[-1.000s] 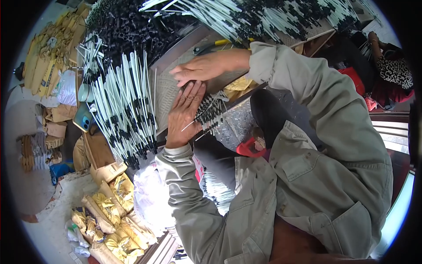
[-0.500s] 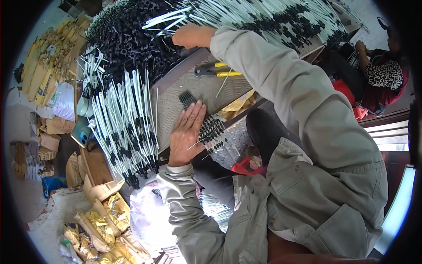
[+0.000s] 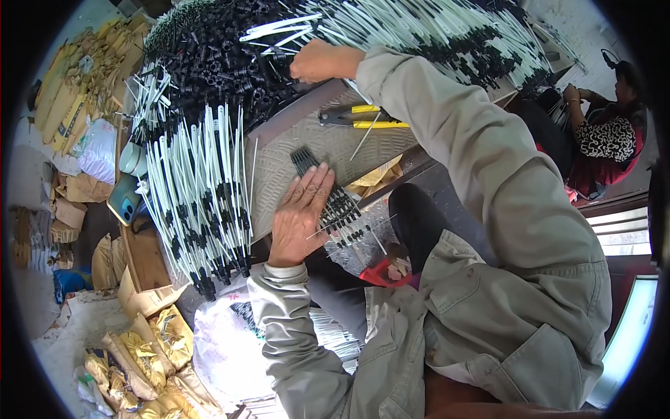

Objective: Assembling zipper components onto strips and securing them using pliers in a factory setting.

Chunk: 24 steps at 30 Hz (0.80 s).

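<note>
One flat bundle of slender dark rods (image 3: 343, 209) at the near edge of the patterned tabletop (image 3: 279, 155), partly beneath the left hand (image 3: 301, 215); upper tips closely ranked and jutting past the fingers onto the tabletop, lower part mixed black and pale, projecting beyond the edge above the lap, with a few thin ends slanting out sideways; left hand open, palm down, fingers straight and side by side, laid across the bundle rather than wrapped around it.

Well apart from it, right hand (image 3: 319, 61) at the border of a big heap of black fittings (image 3: 216, 63), fingers curled inward; cannot tell of any piece gripped there, with the fingertips hidden.

Between the two, on the tabletop, pliers with yellow handles (image 3: 380, 125), and just beside them a single loose rod (image 3: 361, 138); to the left, a broad sheaf of white strips (image 3: 199, 174) with black pieces toward the lower ends; beyond the right forearm, a second mass of white strips and black pieces (image 3: 419, 35).

Farther left, a blue-green phone (image 3: 125, 200) near a round pale-green container (image 3: 132, 160); lower left, yellow-wrapped parcels (image 3: 146, 353); far right, a seated person (image 3: 606, 143) in a patterned sleeve.
</note>
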Tool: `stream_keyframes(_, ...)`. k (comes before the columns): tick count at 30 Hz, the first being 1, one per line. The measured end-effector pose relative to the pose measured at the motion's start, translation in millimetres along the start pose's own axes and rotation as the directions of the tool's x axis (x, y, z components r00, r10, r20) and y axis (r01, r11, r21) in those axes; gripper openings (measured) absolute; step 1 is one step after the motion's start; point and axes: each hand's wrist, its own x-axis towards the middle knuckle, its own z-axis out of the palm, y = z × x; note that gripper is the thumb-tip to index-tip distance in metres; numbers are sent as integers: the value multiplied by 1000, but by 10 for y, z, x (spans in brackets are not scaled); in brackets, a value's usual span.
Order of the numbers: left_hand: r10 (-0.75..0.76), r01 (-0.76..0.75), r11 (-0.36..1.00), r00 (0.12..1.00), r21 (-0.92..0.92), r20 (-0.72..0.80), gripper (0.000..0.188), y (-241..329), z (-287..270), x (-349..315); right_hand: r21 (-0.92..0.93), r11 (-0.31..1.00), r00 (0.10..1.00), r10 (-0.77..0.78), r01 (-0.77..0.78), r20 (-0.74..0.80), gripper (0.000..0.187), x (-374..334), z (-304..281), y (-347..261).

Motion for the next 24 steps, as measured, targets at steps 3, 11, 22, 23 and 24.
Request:
stream_keyframes(3,-17,18,999,1000,-34,6,79,33,-18,8,-68,997,999,31,-32,-9,10,14,1,-2)
stream_keyframes(11,-33,32,997,999,-68,-7,97,36,-7,8,190,976,992,115,-102,-55,5,-27,6,91)
stream_keyframes(22,-43,43,997,999,-71,10,93,24,-4,-7,33,998,973,-56,50,222,13,-890,-635,-611)
stream_keyframes(23,-36,36,996,999,-80,5,91,22,1,0,33,998,972,-52,45,228,13,-1029,-536,-597)
stream_keyframes(24,-28,28,996,1000,-81,2,91,36,-22,15,-19,993,990,-115,117,85,14,-1178,-431,-585)
